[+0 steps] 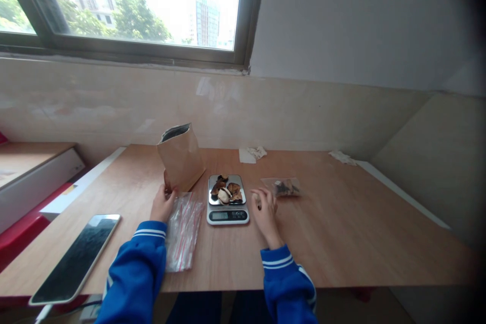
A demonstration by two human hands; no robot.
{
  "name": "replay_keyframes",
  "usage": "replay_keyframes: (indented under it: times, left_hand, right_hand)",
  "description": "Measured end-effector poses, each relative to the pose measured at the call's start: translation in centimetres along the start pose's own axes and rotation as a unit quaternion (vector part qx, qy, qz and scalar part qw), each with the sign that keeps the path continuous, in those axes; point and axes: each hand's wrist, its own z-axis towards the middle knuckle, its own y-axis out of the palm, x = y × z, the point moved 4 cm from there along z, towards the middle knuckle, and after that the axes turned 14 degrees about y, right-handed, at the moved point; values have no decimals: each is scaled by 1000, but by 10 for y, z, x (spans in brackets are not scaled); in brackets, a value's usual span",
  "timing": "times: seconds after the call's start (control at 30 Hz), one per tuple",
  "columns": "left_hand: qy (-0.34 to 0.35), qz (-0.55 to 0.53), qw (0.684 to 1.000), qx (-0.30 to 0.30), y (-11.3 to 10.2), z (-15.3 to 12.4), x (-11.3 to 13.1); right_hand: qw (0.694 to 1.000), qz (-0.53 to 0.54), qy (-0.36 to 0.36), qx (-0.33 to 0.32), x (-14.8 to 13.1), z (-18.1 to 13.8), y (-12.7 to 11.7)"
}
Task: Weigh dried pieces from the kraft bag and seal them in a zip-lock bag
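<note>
My left hand is closed on the lower left edge of a brown paper bag, which stands upright with its top gaping. Beneath that wrist lies a stack of clear zip bags with red stripes. On the steel plate of a white kitchen scale rest several dried brown slices and a pale rounded piece. Just right of the scale, my right hand has its fingers curled together; something small and dark shows between them, too hidden to name. A filled clear bag of dark dried pieces lies beyond it.
A phone with a white cable lies at the table's left front. Crumpled white paper sits at the back edge, with another scrap farther right. The wooden table meets a tiled wall below a window.
</note>
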Motion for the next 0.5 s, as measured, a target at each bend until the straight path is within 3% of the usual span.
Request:
replay_keyframes:
  times: [0.1, 0.17, 0.3, 0.4, 0.47, 0.5]
  left_hand:
    - [22, -25, 999, 34, -3, 0, 3]
    - [74, -18, 994, 84, -8, -2, 10]
    - [192, 43, 950, 243, -24, -14, 31]
    - [199, 107, 908, 352, -40, -28, 52]
    - [196, 130, 916, 324, -50, -32, 71]
    - [195, 130, 939, 251, -53, -32, 81]
  right_hand:
    - [999, -28, -19, -35, 16, -11, 1]
    - [998, -35, -20, -47, 24, -18, 0]
    - [999, -32, 3, -36, 30, -24, -8]
    - [999, -27, 15, -29, 28, -25, -12]
    - [999, -32, 26, -21, 28, -25, -14]
    - [999, -35, 33, -16, 28, -25, -15]
